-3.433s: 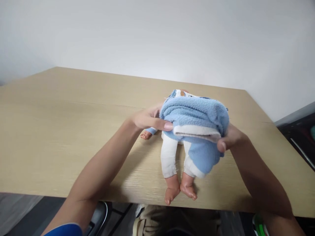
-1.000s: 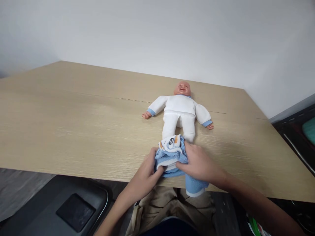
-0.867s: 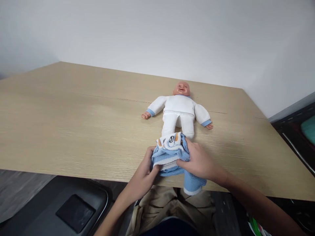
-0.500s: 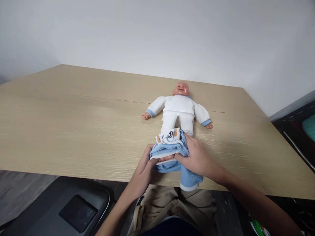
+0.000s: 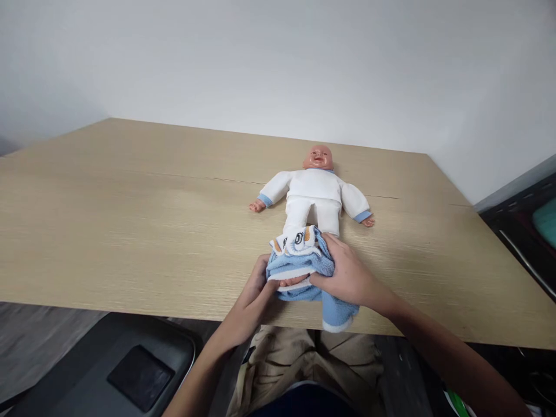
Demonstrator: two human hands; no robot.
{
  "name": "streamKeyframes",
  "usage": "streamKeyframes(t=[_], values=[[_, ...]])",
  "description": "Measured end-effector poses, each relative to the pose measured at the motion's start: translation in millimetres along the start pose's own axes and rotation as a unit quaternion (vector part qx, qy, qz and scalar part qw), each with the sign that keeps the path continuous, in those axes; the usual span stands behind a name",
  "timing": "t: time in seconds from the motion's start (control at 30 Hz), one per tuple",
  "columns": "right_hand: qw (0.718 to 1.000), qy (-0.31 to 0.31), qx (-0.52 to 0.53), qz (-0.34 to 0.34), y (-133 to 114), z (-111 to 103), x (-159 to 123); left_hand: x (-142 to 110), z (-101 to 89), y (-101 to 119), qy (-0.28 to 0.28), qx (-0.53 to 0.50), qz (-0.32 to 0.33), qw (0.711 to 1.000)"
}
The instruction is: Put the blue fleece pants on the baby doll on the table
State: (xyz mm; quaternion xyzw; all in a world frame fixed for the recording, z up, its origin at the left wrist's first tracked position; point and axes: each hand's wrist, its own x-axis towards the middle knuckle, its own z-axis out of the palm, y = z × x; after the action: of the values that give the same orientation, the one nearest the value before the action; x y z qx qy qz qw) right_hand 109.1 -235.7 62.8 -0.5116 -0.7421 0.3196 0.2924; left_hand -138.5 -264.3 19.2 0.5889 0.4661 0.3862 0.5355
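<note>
Blue fleece garment [image 5: 299, 269], bunched, with a white printed panel showing a cartoon eye on its far side. It sits at the near edge of the table [image 5: 130, 231], over the lower legs of the doll [image 5: 313, 191]; one blue leg or sleeve with a white cuff hangs past the table edge.

Left hand [image 5: 252, 292]: comes up from below the edge and grips the garment's near-left side, fingers curled into the white hem. Closed on fabric.

Right hand [image 5: 347, 275]: lies over the garment's right side, fingers bent and pinching the fleece, thumb toward the hem. The two hands are close together, with the bundle between them.

Doll: on its back, head away from the person, white suit with blue cuffs, arms out to the sides, feet hidden under the garment.

Grey chair seat [image 5: 130, 373] below the table at left.
</note>
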Motion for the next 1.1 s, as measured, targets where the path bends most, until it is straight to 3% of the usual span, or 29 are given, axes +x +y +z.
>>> streamKeyframes(t=[0.17,0.27,0.5,0.7,0.83,0.97,1.1], values=[[0.999,0.006,0.019,-0.030,0.4,-3.0,3.4,4.2,-4.2,-7.4,-0.046,-0.092,-0.004,0.995],[0.999,-0.007,0.028,-0.038,-0.1,-6.5,4.5,7.8,-2.9,-11.1,-0.054,-0.098,0.009,0.994],[0.998,-0.022,0.048,-0.032,5.0,-10.9,6.1,21.0,4.9,-15.1,0.027,-0.038,0.060,0.997],[0.995,-0.035,0.097,-0.009,16.1,-8.4,17.7,30.3,0.9,-1.7,0.065,0.073,0.058,0.994],[0.995,-0.045,0.086,-0.012,29.8,-10.5,31.1,49.1,-15.1,2.1,0.020,0.078,0.072,0.994],[0.990,-0.081,0.098,-0.058,46.1,-17.8,43.0,77.7,-38.2,1.7,-0.074,0.059,0.125,0.988],[0.983,-0.093,0.146,-0.059,58.1,-18.2,46.8,99.7,-54.3,1.8,-0.142,0.029,0.124,0.982]])
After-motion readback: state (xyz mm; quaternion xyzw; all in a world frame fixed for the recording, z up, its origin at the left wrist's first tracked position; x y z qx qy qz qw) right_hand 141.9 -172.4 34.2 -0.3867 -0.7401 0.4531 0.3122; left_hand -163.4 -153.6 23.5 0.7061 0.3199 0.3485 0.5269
